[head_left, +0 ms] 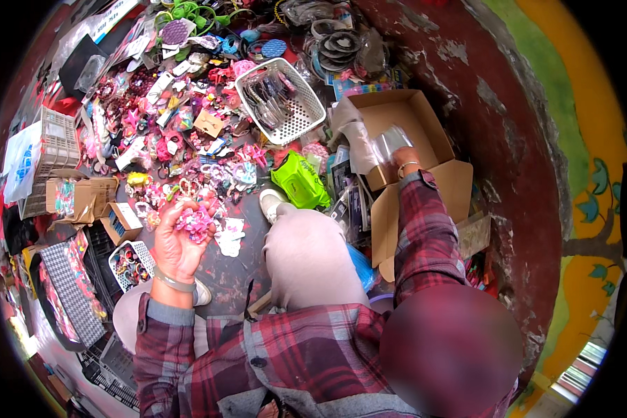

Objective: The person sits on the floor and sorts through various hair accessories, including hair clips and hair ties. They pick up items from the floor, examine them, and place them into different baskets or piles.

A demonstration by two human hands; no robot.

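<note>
My left hand (174, 247) is raised palm up, its fingers curled round a bunch of pink, flower-like hair ties (196, 224). My right hand (406, 157) reaches into an open brown cardboard box (435, 132) on the right. It grips a clear plastic bag (390, 142), which partly hides the fingers. Whitish plastic wrapping (359, 139) hangs over the box's left edge. Just beyond my left hand, small hair ties and clips (181, 188) are heaped on the dark floor, and white cards (230, 237) lie to its right.
A white perforated basket (315, 115) with packaged items stands ahead, near a bright green package (301, 180). On the left are a small white basket (145, 255), cardboard cartons (90, 195) and a beige crate (57, 139). A dark red, peeling wall (515, 174) bounds the right.
</note>
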